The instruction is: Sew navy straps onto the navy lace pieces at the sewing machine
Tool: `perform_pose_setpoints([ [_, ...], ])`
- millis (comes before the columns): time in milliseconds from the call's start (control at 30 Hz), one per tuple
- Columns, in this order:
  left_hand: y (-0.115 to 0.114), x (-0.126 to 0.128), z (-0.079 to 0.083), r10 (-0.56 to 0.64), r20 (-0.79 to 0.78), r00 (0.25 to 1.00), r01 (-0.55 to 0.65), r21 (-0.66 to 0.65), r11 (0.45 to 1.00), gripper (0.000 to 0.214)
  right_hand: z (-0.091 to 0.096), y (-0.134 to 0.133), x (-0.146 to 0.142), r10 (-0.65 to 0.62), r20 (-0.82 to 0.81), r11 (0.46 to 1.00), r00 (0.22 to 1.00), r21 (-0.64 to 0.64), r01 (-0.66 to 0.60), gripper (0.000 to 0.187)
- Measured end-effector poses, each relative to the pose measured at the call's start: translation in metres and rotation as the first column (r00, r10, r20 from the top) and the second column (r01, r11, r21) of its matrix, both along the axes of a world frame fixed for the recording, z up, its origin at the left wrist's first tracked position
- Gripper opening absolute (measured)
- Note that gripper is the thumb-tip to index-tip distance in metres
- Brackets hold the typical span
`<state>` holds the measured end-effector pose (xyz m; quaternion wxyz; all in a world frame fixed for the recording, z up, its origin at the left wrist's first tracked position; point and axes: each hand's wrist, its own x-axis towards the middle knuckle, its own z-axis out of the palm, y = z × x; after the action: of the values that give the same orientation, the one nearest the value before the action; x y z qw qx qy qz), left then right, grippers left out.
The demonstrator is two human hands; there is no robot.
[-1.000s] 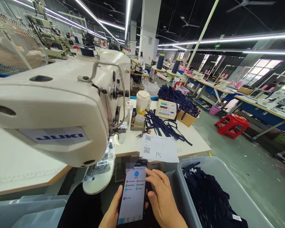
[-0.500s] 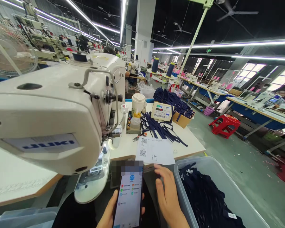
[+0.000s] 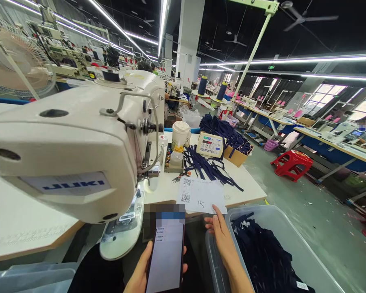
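Observation:
My left hand is wrapped round a smartphone, its fingertips showing along the far side. A few short lines of text stand on the lit screen, whose top is blurred out. My right hand holds nothing. Its index finger reaches to the lower right edge of a white paper sheet, while the other fingers bend a little; whether it touches the sheet I cannot tell. The sheet bears QR codes and a handwritten 15, and overhangs the table's front edge. Left of the phone is a white sewing machine.
A clear plastic bin with dark navy fabric pieces stands at my right. On the table are navy straps, snips, a control box, a lidded cup and a cardboard box. A red stool is on the floor.
The phone screen has gone from coloured icons to a page with few text lines. My right hand has moved right and up to the paper's edge. The view has shifted slightly.

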<state>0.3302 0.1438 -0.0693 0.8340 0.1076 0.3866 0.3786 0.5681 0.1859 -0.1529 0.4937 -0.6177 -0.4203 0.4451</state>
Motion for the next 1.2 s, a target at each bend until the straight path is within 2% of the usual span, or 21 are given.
perform_pose_setpoints([
  [167, 0.000, -0.003, 0.000, 0.008, 0.107, 0.994, -0.005, -0.022, 1.000, 0.053, 0.001, 0.001, -0.002, -0.002, -0.012, 1.000, 1.000, -0.026, 0.002, 0.063],
  [300, -0.001, -0.003, 0.001, 0.002, 0.097, 0.995, 0.000, -0.015, 1.000, 0.050, 0.014, -0.007, -0.008, 0.058, -0.023, 0.998, 0.998, -0.036, -0.059, 0.057],
  [467, -0.003, -0.002, -0.001, 0.044, 0.058, 0.997, -0.042, -0.036, 0.998, 0.055, 0.038, -0.028, -0.027, 0.202, 0.028, 0.971, 0.979, 0.124, -0.204, 0.046],
  [600, -0.004, 0.000, 0.001, 0.037, 0.008, 0.999, -0.037, -0.017, 0.999, 0.057, 0.048, -0.036, -0.036, 0.246, 0.104, 0.944, 0.964, 0.198, -0.263, 0.041],
  [733, -0.005, 0.002, 0.005, 0.055, -0.040, 0.998, -0.055, -0.006, 0.998, 0.057, 0.042, -0.030, -0.029, 0.165, 0.091, 0.974, 0.982, 0.145, -0.177, 0.041],
  [833, -0.006, 0.000, 0.007, 0.054, -0.008, 0.999, -0.054, -0.028, 0.998, 0.058, 0.029, -0.019, -0.019, 0.064, -0.010, 0.997, 0.998, 0.050, -0.064, 0.046],
  [967, -0.006, -0.003, 0.007, 0.044, 0.073, 0.996, -0.040, -0.055, 0.998, 0.056, 0.016, -0.005, -0.008, -0.022, -0.152, 0.998, 0.988, -0.056, 0.014, 0.058],
  [1200, -0.009, -0.009, -0.001, 0.034, 0.148, 0.988, -0.025, -0.067, 0.997, 0.062, 0.014, 0.003, -0.009, -0.081, -0.266, 0.996, 0.961, -0.066, 0.066, 0.059],
])
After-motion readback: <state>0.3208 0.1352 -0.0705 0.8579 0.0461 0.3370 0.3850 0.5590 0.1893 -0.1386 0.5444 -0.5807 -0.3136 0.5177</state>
